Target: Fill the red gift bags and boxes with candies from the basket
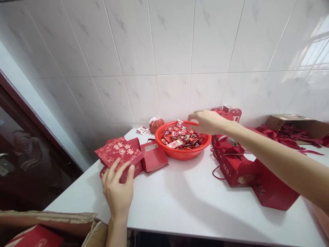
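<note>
My left hand (118, 188) rests with its fingers spread on a red gift box (128, 157) that has pale lettering on its lid. Against that box's right side lies another red box (154, 158) with a cutout in its flap. A red plastic basket (183, 154) full of small wrapped candies (177, 134) stands further back. Over the basket's right rear rim is my right hand (205, 120), its fingers curled together and pointing left. The fingertips are partly hidden, so anything held in them does not show.
Red gift boxes (236, 168) with cords stand on the right of the white table (180, 202). Behind them a cardboard box (308, 121) holds dark red ribbons (293, 133). A small red heart-shaped box (156, 125) sits near the tiled wall. At lower left is an open carton (95, 230).
</note>
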A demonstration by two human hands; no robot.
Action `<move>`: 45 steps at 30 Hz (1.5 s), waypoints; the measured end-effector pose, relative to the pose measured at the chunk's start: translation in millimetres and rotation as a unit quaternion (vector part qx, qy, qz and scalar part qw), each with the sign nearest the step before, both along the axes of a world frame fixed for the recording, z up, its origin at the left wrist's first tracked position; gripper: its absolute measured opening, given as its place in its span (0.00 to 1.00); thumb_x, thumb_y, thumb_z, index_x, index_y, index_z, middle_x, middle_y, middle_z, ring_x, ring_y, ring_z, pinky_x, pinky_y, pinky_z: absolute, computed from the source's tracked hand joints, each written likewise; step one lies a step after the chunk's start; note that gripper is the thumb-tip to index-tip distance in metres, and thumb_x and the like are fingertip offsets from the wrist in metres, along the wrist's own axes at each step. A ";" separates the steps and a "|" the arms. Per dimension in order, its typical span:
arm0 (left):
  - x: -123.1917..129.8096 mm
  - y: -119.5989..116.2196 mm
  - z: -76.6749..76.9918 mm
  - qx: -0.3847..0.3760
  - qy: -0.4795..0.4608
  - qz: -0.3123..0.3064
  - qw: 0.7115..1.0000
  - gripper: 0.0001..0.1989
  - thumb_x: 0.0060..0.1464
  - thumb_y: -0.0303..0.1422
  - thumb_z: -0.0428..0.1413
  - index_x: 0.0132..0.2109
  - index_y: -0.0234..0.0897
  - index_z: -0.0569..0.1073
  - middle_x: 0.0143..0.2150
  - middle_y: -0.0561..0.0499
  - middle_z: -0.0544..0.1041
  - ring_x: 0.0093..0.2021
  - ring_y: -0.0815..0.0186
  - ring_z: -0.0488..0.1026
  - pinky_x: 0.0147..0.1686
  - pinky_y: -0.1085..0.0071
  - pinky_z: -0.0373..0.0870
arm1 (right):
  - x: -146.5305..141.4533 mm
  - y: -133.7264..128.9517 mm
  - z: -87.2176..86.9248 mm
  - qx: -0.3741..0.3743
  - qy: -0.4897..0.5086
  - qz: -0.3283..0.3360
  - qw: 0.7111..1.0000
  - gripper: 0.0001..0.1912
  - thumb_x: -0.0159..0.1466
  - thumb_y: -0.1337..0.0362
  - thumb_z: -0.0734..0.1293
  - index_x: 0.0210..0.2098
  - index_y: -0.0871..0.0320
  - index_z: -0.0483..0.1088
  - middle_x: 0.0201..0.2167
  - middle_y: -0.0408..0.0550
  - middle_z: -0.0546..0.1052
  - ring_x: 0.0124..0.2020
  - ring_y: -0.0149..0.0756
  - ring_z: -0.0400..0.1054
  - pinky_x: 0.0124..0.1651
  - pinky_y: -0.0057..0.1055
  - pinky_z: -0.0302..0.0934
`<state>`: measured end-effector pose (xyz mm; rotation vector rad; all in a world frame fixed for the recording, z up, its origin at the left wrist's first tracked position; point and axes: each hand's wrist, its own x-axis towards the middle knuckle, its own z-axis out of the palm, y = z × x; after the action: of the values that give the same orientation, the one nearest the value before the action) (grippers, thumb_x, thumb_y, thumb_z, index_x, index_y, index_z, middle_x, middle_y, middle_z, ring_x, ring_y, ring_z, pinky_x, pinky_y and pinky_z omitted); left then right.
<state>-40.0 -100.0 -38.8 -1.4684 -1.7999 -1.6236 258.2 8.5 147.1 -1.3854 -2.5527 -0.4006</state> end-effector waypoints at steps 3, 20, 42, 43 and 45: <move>-0.2 -0.6 7.2 0.012 -0.003 0.004 1.000 0.12 0.59 0.38 0.57 0.45 0.38 0.79 0.55 0.41 0.76 0.55 0.50 0.73 0.61 0.51 0.64 | -29.7 -24.0 -10.1 -0.031 -0.039 0.062 0.997 0.10 0.65 0.63 0.65 0.42 0.58 0.75 0.42 0.55 0.79 0.38 0.44 0.73 0.31 0.31 0.56; 62.0 -29.0 74.9 0.094 -0.065 -0.241 0.964 0.13 0.56 0.32 0.61 0.50 0.41 0.78 0.56 0.48 0.74 0.59 0.55 0.71 0.58 0.60 0.71 | -29.8 -31.2 -53.4 -0.170 0.307 0.292 0.890 0.36 0.62 0.59 0.70 0.67 0.52 0.57 0.63 0.55 0.67 0.39 0.36 0.75 0.52 0.40 0.67; 82.4 43.8 51.7 -0.240 -0.117 -0.268 0.926 0.29 0.53 0.54 0.55 0.18 0.34 0.69 0.17 0.54 0.64 0.24 0.68 0.64 0.24 0.74 0.57 | 5.9 49.4 -113.4 -0.186 0.675 0.029 0.713 0.08 0.52 0.62 0.71 0.30 0.58 0.73 0.29 0.47 0.80 0.25 0.33 0.73 0.29 0.29 0.68; 80.5 44.1 53.7 -0.238 -0.100 -0.260 0.930 0.29 0.54 0.54 0.55 0.18 0.34 0.69 0.17 0.54 0.65 0.24 0.67 0.64 0.25 0.74 0.57 | 5.7 54.8 -116.7 -0.179 0.684 0.016 0.707 0.07 0.52 0.62 0.70 0.30 0.58 0.73 0.28 0.47 0.80 0.24 0.33 0.72 0.28 0.28 0.67; 74.7 45.5 59.7 -0.229 -0.072 -0.252 0.937 0.29 0.56 0.53 0.54 0.20 0.34 0.73 0.17 0.53 0.68 0.24 0.66 0.66 0.26 0.74 0.60 | 5.6 64.3 -121.6 -0.171 0.698 -0.005 0.696 0.06 0.52 0.63 0.70 0.29 0.58 0.72 0.27 0.45 0.79 0.24 0.32 0.72 0.27 0.27 0.66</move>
<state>34.8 -54.5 20.9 -2.2205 -2.1093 -1.6235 263.8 72.8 25.6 -1.0308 -1.2774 0.8851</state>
